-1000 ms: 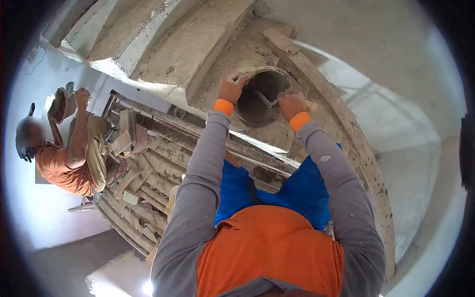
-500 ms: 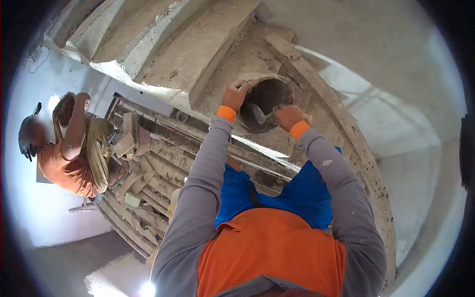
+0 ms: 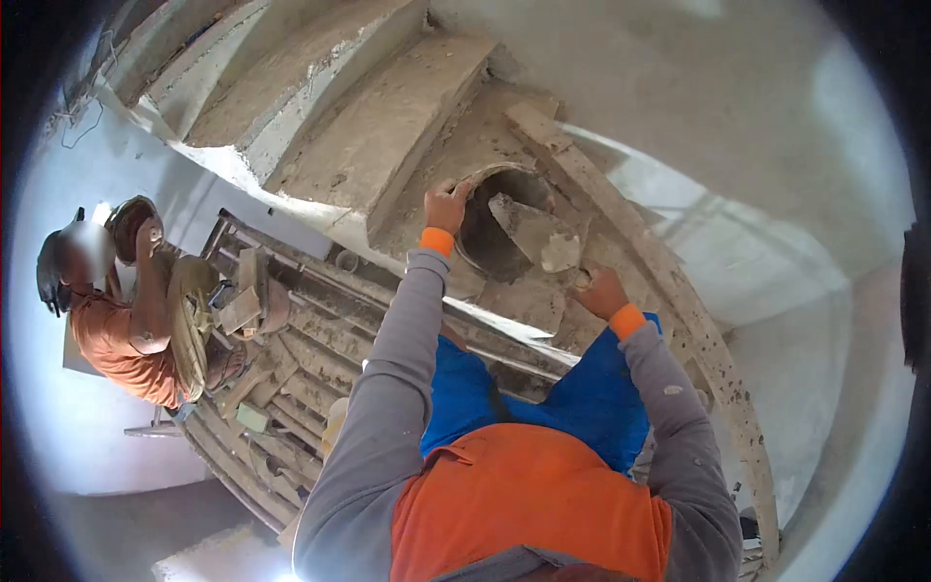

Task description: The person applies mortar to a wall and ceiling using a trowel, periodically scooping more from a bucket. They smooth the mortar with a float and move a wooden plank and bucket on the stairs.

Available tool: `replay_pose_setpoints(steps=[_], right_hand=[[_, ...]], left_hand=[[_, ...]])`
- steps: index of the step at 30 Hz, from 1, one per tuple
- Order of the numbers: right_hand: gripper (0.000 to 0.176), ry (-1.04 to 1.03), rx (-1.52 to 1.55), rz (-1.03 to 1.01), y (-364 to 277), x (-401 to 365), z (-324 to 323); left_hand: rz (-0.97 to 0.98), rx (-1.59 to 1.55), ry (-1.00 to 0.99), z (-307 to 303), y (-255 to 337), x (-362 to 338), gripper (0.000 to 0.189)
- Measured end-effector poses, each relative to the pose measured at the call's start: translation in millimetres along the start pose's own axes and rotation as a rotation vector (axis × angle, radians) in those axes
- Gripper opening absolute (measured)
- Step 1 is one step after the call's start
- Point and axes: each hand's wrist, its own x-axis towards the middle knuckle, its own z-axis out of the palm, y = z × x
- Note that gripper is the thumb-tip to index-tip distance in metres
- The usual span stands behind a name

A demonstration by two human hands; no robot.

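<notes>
My left hand (image 3: 446, 207) is closed on the left rim of a mortar-crusted bucket (image 3: 482, 238), whose open mouth faces me. My right hand (image 3: 603, 292) is wrapped around the handle of a trowel (image 3: 529, 228). The trowel's broad, dirty blade lies across the bucket's mouth, its tip pointing up and left. A pale lump of mortar (image 3: 560, 252) shows on the blade close to the handle. The bucket rests on a dusty concrete step (image 3: 514, 107). How much is inside it is hidden by shadow and the blade.
Concrete stairs (image 3: 339, 136) rise to the upper left. A curved wooden board (image 3: 669, 262) edges the step at right. On the left, a person (image 3: 131, 330) in an orange shirt holds a round container (image 3: 134, 225) by slatted wooden scaffolding (image 3: 320, 335) with wood blocks (image 3: 242, 306).
My right hand has drawn down and right, bringing the trowel blade up out of the bucket into view. My left hand stays on the rim. The other person's round container has shifted slightly.
</notes>
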Motion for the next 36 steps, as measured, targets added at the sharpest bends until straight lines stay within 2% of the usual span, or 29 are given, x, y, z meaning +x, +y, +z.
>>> replay_pose_setpoints(steps=[1, 3, 4, 5, 6, 7, 8, 9, 10, 11, 13, 14, 17, 20, 21, 24, 25, 27, 28, 31, 32, 34, 35, 36], right_hand=[[0.039, 0.037, 0.039, -0.007, -9, -7, -23], [0.035, 0.174, -0.087, -0.150, -24, -19, -67], [0.033, 0.249, -0.164, -0.218, -28, -26, -88], [0.032, 0.272, -0.209, -0.233, -30, -33, -110], [0.032, 0.305, -0.268, -0.239, -34, -44, -134], [0.031, 0.346, -0.339, -0.244, -40, -58, -161], [0.030, 0.355, -0.414, -0.173, -59, -75, -191], [0.029, 0.369, -0.487, -0.102, -88, -89, -218], [0.028, 0.388, -0.551, -0.034, -108, -100, -245], [0.028, 0.483, -0.647, -0.066, -116, -111, -272], [0.029, 0.633, -0.801, -0.124, -132, -137, -308], [0.029, 0.685, -0.798, -0.083, -143, -143, -323], [0.028, 0.820, -0.845, -0.022, -189, -171, -364], [0.026, 0.915, -1.070, -0.084, -218, -192, -401], [0.025, 0.952, -1.161, -0.122, -230, -196, -409], [0.022, 1.005, -1.393, -0.218, -258, -200, -433], [0.020, 0.991, -1.460, -0.311, -265, -199, -442], [0.020, 1.000, -1.538, -0.295, -282, -194, -455], [0.020, 1.004, -1.576, -0.286, -289, -190, -461], [0.022, 1.030, -1.903, -0.030, -297, -189, -506], [0.025, 1.205, -1.731, -0.231, -307, -185, -519], [0.025, 1.206, -1.764, -0.083, -334, -189, -506], [0.026, 1.231, -1.716, -0.153, -328, -192, -507], [0.026, 1.245, -1.716, -0.125, -325, -197, -508]], left_hand=[[-0.021, -0.015, -0.007, 3, -3, 2, 0.033], [0.262, 0.440, -0.048, 8, -28, 5, 0.022], [0.412, 0.658, -0.053, 14, -29, 5, 0.022], [0.169, 0.370, 0.008, 1, 12, -5, 0.025], [0.304, 0.574, -0.007, 24, -41, 9, 0.027], [0.138, 0.341, 0.054, 9, -2, -3, 0.028], [0.204, 0.434, -0.064, 22, -37, 12, 0.027], [0.328, 0.559, 0.024, 36, -61, 14, 0.028], [0.086, 0.427, -0.059, 5, 11, 1, 0.026], [0.384, 0.498, 0.049, 37, -48, 15, 0.025], [0.023, 0.424, -0.161, 41, -17, 21, 0.022], [0.039, 0.396, -0.121, 60, -42, 29, 0.025], [-0.085, 0.408, -0.374, 43, 18, 26, 0.037], [0.031, 0.254, -0.151, 74, -8, 25, 0.040], [0.004, 0.294, -0.184, 77, -7, 26, 0.041], [-0.078, 0.141, -0.235, 65, 14, 26, 0.040], [-0.107, 0.184, -0.265, 61, 19, 27, 0.040], [-0.161, 0.273, -0.331, 56, 26, 29, 0.039], [-0.164, 0.206, -0.285, 53, 28, 27, 0.039], [-0.173, 0.020, -0.137, 45, 34, 17, 0.038], [-0.162, 0.051, -0.136, 49, 30, 16, 0.038], [-0.131, 0.122, -0.131, 51, 24, 20, 0.037], [-0.169, 0.062, -0.156, 51, 21, 23, 0.037], [-0.206, 0.002, -0.181, 45, 28, 24, 0.037]])
